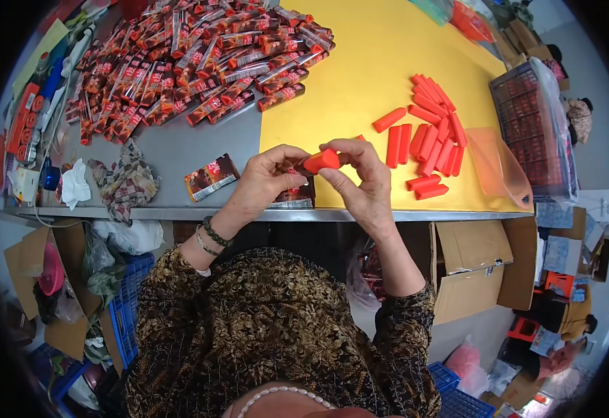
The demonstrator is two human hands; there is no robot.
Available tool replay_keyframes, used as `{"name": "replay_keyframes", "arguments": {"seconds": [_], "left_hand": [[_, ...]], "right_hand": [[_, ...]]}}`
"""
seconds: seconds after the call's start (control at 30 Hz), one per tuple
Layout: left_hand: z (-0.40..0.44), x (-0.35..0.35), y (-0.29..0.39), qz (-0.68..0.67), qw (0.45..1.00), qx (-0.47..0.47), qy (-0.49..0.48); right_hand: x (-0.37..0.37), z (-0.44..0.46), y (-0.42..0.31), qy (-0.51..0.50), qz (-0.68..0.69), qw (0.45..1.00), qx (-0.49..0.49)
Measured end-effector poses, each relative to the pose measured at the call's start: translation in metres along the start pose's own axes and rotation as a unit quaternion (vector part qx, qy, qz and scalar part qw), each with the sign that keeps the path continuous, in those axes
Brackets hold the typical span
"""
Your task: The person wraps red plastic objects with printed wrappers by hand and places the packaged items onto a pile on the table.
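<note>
A short, smooth red stick (pixel 323 161) is raised over the table's front edge. My right hand (pixel 366 182) pinches it between thumb and fingers. My left hand (pixel 266 178) is closed at the stick's left end; what its fingertips grip is hidden. Under the left thumb shows a dark printed wrapper (pixel 296 195), partly covered by the hand. Another flat printed wrapper (pixel 211 177) lies to the left on the grey tabletop. Right of my hands, several loose red sticks (pixel 428 143) lie on the yellow sheet (pixel 360 63).
A large heap of printed packs (pixel 193 63) covers the back left. A crumpled checked cloth (pixel 124 182) and white tissue (pixel 75 184) lie at the left front. On the right stand an orange translucent tray (pixel 489 157) and a dark crate (pixel 536 129). Cardboard boxes (pixel 473 261) sit below.
</note>
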State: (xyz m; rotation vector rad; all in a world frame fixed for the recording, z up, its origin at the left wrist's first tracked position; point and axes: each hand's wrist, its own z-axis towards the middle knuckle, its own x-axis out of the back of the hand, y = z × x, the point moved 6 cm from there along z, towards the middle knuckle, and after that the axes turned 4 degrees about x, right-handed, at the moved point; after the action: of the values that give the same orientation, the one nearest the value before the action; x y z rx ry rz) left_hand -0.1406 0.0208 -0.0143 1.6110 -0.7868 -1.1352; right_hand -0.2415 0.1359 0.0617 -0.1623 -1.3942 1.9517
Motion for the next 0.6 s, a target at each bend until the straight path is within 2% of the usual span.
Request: {"name": "replay_keyframes", "arguments": {"seconds": [0.13, 0.33, 0.6], "left_hand": [[-0.002, -0.001, -0.001, -0.026, 1.0, -0.003, -0.012], [-0.002, 0.001, -0.005, -0.049, 0.999, -0.011, -0.004], [-0.006, -0.001, -0.008, -0.078, 0.997, 0.025, -0.006]], "right_hand": [[-0.003, 0.001, -0.012, -0.014, -0.055, 0.998, 0.033], [-0.005, 0.0, -0.011, -0.009, -0.034, 0.999, 0.033], [-0.004, 0.001, -0.013, -0.015, -0.048, 0.998, 0.034]]}}
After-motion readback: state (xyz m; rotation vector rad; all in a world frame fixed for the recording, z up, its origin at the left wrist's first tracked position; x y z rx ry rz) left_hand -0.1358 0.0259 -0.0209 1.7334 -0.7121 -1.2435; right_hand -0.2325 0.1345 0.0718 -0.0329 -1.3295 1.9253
